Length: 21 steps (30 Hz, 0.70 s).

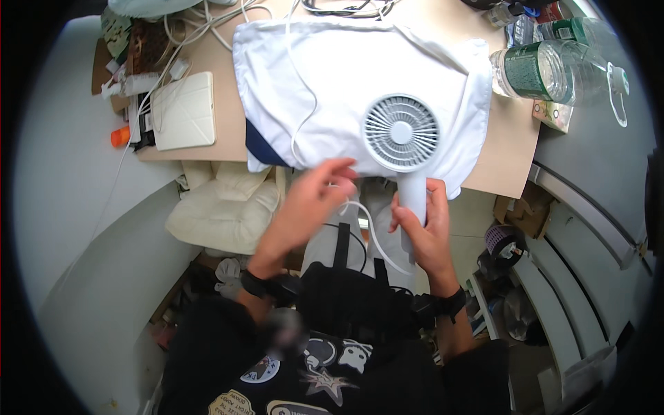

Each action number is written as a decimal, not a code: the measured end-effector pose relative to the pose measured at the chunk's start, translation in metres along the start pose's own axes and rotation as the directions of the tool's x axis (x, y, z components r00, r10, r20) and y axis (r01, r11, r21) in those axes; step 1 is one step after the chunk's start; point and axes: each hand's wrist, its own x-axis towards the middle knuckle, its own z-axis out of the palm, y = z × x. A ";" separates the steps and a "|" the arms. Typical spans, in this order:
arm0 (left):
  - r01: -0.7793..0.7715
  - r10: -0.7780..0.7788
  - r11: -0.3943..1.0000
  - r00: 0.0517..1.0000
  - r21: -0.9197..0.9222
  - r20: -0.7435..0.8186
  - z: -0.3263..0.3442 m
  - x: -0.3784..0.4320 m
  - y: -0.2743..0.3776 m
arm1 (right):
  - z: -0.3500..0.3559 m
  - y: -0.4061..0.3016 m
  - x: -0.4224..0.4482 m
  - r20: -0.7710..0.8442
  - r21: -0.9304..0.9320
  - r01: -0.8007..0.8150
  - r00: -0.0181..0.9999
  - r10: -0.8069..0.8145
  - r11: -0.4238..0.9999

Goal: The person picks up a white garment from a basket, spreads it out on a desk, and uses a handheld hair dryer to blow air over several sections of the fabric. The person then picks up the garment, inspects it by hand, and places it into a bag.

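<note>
My right hand (431, 244) grips the handle of a pale grey handheld fan (401, 132), held upright with its round grille facing up. The fan head is over the front part of a white cloth (332, 67) with a navy corner. A white cable (371, 223) runs from the handle's lower end and loops towards my left hand (316, 199). That hand is blurred, its fingers partly bent, near the cloth's front edge. Another stretch of white cable (314, 98) crosses the cloth and passes behind it. Whether the fingers hold the cable is unclear.
The cloth lies on a wooden desk (511, 140). Large plastic bottles (555, 72) are at the right, and a cream tablet case (184, 111) at the left among tangled cables. A cream cushioned seat (223, 212) stands below the desk's left edge.
</note>
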 end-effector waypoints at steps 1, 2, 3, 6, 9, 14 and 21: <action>-0.043 0.044 0.994 0.999 -0.104 0.007 0.019 -0.012 -0.002 | 0.010 -0.001 -0.004 -0.011 -0.096 0.034 0.999 -0.036 0.995; -0.085 0.089 0.975 0.996 -0.207 0.010 0.035 -0.018 -0.003 | 0.016 -0.001 -0.007 -0.019 -0.191 0.068 0.997 -0.073 0.979; -0.081 0.083 0.975 0.997 -0.207 0.002 0.050 -0.021 -0.001 | 0.016 0.008 -0.009 0.035 -0.320 0.202 0.979 -0.202 0.926; -0.152 0.132 0.880 0.988 -0.451 -0.075 0.068 -0.022 -0.006 | 0.024 0.012 -0.018 0.082 -0.576 0.202 0.978 -0.190 0.792; -0.198 0.169 0.821 0.980 -0.535 -0.103 0.068 -0.025 -0.014 | 0.023 0.010 -0.024 0.190 -0.634 0.374 0.924 -0.332 0.677; -0.139 0.259 0.665 0.964 -0.734 0.052 0.058 -0.036 -0.047 | 0.015 0.017 -0.037 0.302 -0.456 0.399 0.910 -0.283 0.796; -0.153 0.456 0.416 0.888 -0.896 0.060 0.069 -0.050 -0.073 | 0.023 0.028 -0.053 0.395 -0.263 0.386 0.879 -0.267 0.884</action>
